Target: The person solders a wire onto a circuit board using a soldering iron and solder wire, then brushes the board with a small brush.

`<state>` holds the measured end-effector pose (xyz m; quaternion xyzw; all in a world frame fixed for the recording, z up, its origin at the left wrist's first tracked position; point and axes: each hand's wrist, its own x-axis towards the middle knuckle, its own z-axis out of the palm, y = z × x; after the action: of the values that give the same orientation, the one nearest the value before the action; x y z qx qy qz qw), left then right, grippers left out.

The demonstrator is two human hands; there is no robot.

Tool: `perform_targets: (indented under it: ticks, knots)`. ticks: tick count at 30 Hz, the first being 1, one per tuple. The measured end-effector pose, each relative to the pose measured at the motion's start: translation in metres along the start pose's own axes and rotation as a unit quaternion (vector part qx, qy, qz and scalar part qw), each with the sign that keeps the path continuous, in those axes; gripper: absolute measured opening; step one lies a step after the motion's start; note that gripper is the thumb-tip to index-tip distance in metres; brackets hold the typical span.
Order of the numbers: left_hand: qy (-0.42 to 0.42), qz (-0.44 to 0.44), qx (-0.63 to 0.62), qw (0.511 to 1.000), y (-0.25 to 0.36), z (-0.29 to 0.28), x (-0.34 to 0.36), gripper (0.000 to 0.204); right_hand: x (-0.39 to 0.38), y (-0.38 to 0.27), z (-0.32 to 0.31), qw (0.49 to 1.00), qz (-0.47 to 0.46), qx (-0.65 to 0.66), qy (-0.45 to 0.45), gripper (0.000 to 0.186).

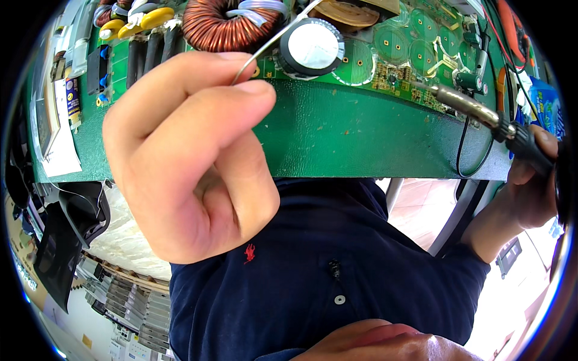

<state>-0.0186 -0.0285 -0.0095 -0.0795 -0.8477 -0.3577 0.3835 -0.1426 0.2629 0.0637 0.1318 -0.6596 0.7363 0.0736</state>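
Note:
My left hand [192,156] is closed, with a thin silvery strand of solder wire [274,40] pinched between its fingertips. The strand slants up and right, in front of a copper-wound toroid coil [232,24] and a black capacitor with a white top [312,48]. At the right edge my right hand [536,186] is wrapped round the dark handle of a soldering iron [466,103]. The iron's metal tip points left, over the front edge of a green circuit board [415,51]. Whether the tip touches the board I cannot tell.
The board lies across the far side of a green work mat [337,132]. Yellow capacitors [147,19] stand at its left. A black cord [462,147] hangs over the mat's right side. Papers [62,129] and a small tube [73,99] lie at the left.

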Motion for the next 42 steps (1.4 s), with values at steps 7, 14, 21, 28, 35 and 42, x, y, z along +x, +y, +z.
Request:
perform_targets:
  ticks: [7,14,21,28,35,42]
  knots:
    - [-0.033,0.008,0.015,0.999,0.0,-0.005,0.003,0.014,0.002,-0.003,-0.011,0.939,-0.004,-0.155,-0.308,0.045]
    - [-0.028,0.012,0.014,0.999,-0.001,-0.004,0.002,0.015,0.002,-0.002,-0.017,0.935,0.016,-0.176,-0.308,0.049]
    - [-0.024,0.022,0.001,0.999,-0.003,-0.004,0.002,0.015,0.0,-0.002,-0.015,0.93,0.004,-0.188,-0.316,0.049]
    - [-0.025,0.028,-0.001,0.999,-0.005,-0.004,0.002,0.015,0.0,-0.004,-0.011,0.925,-0.004,-0.186,-0.33,0.047]
    - [-0.025,0.032,-0.003,0.999,-0.005,-0.004,0.001,0.015,-0.005,0.0,0.0,0.967,-0.018,-0.213,-0.138,0.043]
    - [-0.038,0.027,-0.003,0.999,-0.005,-0.006,0.002,0.016,0.007,-0.001,-0.013,0.939,0.001,-0.135,-0.316,0.044]
